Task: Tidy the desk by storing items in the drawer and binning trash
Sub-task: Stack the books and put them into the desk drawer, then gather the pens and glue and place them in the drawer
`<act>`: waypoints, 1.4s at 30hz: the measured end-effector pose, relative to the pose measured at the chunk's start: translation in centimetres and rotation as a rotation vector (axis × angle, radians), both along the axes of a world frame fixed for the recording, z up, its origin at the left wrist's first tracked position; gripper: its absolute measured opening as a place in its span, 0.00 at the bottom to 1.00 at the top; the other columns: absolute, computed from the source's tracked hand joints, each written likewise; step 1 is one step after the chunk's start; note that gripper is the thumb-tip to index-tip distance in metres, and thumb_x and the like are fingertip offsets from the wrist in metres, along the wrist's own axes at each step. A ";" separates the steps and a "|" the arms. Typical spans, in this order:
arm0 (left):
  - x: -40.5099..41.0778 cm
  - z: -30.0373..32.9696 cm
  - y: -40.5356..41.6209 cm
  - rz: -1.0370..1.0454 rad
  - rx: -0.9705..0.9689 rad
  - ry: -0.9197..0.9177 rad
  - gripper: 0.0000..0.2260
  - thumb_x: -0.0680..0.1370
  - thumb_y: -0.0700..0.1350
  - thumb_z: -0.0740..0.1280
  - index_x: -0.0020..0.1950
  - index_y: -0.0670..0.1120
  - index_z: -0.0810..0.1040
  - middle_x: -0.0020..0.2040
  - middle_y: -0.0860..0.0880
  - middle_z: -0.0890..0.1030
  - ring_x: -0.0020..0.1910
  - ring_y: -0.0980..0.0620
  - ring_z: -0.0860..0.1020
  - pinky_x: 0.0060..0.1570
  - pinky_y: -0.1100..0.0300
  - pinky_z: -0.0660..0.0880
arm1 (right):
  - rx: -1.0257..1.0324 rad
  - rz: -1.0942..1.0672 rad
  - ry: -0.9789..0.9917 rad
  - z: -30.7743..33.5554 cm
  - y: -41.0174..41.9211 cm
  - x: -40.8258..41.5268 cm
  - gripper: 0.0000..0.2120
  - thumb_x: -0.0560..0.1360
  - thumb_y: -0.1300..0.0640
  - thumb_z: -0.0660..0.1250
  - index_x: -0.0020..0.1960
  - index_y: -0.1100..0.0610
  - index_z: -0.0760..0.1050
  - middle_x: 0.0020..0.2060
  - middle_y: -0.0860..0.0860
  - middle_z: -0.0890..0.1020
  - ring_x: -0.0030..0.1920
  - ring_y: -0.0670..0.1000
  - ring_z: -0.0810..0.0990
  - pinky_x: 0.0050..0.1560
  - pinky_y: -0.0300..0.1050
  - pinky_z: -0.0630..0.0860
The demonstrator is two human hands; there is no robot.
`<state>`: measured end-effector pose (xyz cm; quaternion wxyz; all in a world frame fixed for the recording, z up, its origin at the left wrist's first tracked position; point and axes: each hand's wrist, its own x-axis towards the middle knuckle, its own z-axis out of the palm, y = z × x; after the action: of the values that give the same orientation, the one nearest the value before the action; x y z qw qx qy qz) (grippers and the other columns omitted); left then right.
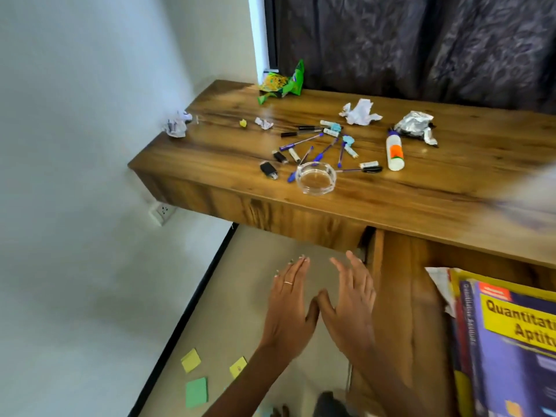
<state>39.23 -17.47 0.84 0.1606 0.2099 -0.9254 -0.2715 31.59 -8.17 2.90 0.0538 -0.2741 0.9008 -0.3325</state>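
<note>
The wooden desk carries several pens, small tubes, a white glue bottle, two black USB sticks and a glass ashtray. Trash on it: a green snack wrapper, crumpled white paper, a silver foil wrapper and smaller paper balls. My left hand and my right hand hover side by side below the desk's front edge, fingers straight, thumbs nearly touching, holding nothing. The drawer front looks closed.
A stack of books lies at the lower right on a wooden shelf. Yellow and green sticky notes lie on the floor. A wall socket sits under the desk's left end. Dark curtain behind the desk.
</note>
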 end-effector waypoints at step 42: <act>-27.4 4.0 -25.6 -0.381 0.297 0.030 0.22 0.78 0.47 0.64 0.70 0.56 0.64 0.64 0.64 0.67 0.62 0.63 0.67 0.61 0.68 0.65 | 0.387 0.016 0.366 1.6 -16.2 -27.1 0.02 0.65 0.55 0.72 0.37 0.51 0.81 0.36 0.47 0.81 0.37 0.49 0.81 0.36 0.40 0.76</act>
<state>11.79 -43.05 4.80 0.0877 0.0486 -0.8958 -0.4330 4.51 -24.35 4.54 -0.0562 -0.3215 0.9401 -0.0987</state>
